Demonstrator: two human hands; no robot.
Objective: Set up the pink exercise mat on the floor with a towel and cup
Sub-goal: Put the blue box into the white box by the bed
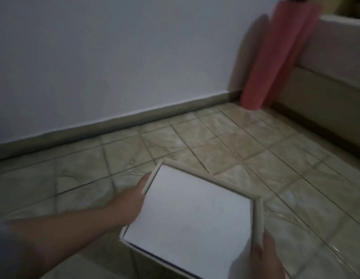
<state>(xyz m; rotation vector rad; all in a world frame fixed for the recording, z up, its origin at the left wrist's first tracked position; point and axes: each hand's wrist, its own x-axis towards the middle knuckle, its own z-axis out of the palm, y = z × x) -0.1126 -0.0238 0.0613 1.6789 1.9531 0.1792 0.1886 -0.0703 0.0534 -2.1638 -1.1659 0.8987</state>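
Nearest, two hands carry one flat white rectangular tray with a raised, rounded pale rim; its inner face looks smooth and matte. The left hand grips the tray's left edge, thumb over the rim and fingers hidden underneath, with one bare forearm running back to the lower left corner. The right hand holds the tray's near right corner, its fingers curled around the rim; only part of that hand shows at the bottom edge.

Beyond the tray lies a floor of square beige tiles, glossy and veined like marble, split by thin dark grout lines. A single dull skirting strip runs along the foot of one plain, pale grey painted wall.

Farthest off, one pink exercise mat stands rolled into a tall tube, its lower end on the floor in the corner, leaning between the wall and a beige upholstered sofa at the right. The picture is dim and slightly blurred.
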